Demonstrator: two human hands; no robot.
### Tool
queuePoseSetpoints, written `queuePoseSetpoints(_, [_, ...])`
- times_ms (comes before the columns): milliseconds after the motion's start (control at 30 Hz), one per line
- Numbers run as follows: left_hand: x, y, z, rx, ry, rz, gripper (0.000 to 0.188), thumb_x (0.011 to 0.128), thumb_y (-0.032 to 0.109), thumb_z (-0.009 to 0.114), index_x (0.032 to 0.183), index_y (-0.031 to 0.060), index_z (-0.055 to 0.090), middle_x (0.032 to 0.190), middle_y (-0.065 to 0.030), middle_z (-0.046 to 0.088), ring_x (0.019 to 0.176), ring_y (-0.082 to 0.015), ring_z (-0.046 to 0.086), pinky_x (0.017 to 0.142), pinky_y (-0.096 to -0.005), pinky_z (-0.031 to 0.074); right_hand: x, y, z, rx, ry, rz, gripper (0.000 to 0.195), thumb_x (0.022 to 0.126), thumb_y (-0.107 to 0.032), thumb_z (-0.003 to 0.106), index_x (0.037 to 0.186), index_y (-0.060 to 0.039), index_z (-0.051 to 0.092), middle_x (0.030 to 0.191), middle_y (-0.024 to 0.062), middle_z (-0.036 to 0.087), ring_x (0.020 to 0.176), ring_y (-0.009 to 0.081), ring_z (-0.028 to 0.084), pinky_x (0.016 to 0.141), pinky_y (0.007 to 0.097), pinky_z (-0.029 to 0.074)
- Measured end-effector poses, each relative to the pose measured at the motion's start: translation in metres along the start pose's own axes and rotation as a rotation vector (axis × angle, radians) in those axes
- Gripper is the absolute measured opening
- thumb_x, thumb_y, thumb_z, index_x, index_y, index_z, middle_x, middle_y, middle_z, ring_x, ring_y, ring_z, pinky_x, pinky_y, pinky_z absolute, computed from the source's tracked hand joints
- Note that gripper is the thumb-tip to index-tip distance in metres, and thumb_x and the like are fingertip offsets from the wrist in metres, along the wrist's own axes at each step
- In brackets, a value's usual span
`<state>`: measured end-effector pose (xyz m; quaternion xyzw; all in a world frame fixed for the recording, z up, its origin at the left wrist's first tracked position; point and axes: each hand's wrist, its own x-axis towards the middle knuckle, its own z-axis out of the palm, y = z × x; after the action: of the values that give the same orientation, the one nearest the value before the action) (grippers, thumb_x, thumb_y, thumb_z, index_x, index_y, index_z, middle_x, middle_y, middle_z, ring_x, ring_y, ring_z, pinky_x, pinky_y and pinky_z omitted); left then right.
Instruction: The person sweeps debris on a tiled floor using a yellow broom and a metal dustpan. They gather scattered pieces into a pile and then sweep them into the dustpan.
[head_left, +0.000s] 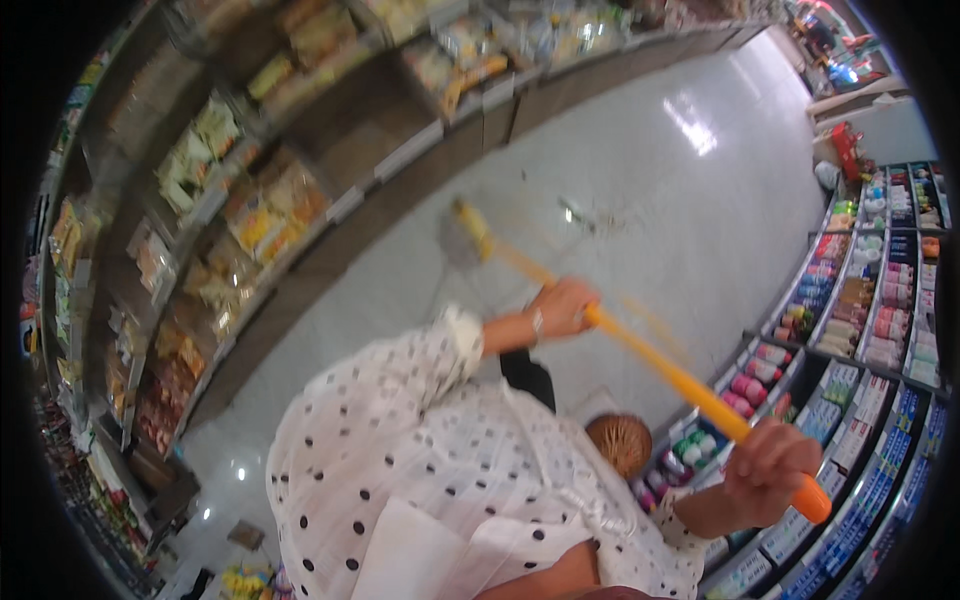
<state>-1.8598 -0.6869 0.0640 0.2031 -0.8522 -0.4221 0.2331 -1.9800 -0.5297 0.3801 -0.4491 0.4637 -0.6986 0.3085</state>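
Observation:
A long orange handle (667, 371) slants across the view from lower right to upper left. My right hand (772, 465) is closed around its upper end, just below the rounded orange tip. Further down, my left hand (562, 307) grips the same handle, a bracelet at its wrist. The handle ends in a yellow head (472, 229), probably a broom's; motion blurs it, so its bristles cannot be made out. That head is low over the pale tiled floor (720, 225), beside the base of the left shelving. A small scatter of debris (600, 219) lies on the floor to its right.
Shelving with bagged goods (274, 214) curves along the left. Racks of bottles (840, 330) and boxed goods (847, 435) line the right, close to my right hand. A round brown woven object (619, 442) stands by the rack's foot. A red object (847, 150) is at the far right.

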Motion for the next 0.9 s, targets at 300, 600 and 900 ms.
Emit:
queuePoseSetpoints(300, [-0.044, -0.028, 0.055, 0.045, -0.475, -0.238, 0.025, 0.079, 0.033, 0.065, 0.069, 0.0097, 0.062, 0.069, -0.015, 0.062, 0.071, -0.0375, 0.061, 0.063, -0.0469, 0.049, 0.005, 0.059, -0.035, 0.126, -0.105, 0.246, 0.023, 0.082, 0.003, 0.056, 0.062, -0.0029, 0.047, 0.052, 0.0049, 0.049, 0.046, 0.0142, 0.046, 0.047, 0.0272, 0.039])
queuePoseSetpoints(600, [0.11, -0.017, 0.143, -0.003, -0.153, 0.124, 0.034, 0.086, 0.027, 0.061, 0.06, 0.0063, 0.054, 0.062, -0.0158, 0.056, 0.064, -0.0387, 0.054, 0.065, -0.0446, 0.043, -0.002, 0.043, -0.084, -0.283, -0.1, 0.014, 0.023, 0.078, 0.003, 0.06, 0.059, -0.0023, 0.048, 0.054, 0.0067, 0.053, 0.048, 0.0179, 0.052, 0.048, 0.0282, 0.041])
queuePoseSetpoints(900, [0.175, 0.038, 0.099, -0.014, -0.111, 0.066, 0.032, 0.081, 0.028, 0.066, 0.063, 0.0056, 0.054, 0.066, -0.0152, 0.057, 0.071, -0.0363, 0.055, 0.066, -0.044, 0.044, 0.034, -0.006, -0.126, -0.197, 0.055, -0.157, 0.024, 0.081, -0.005, 0.058, 0.06, -0.0033, 0.047, 0.049, 0.005, 0.048, 0.042, 0.0171, 0.045, 0.043, 0.0298, 0.04])
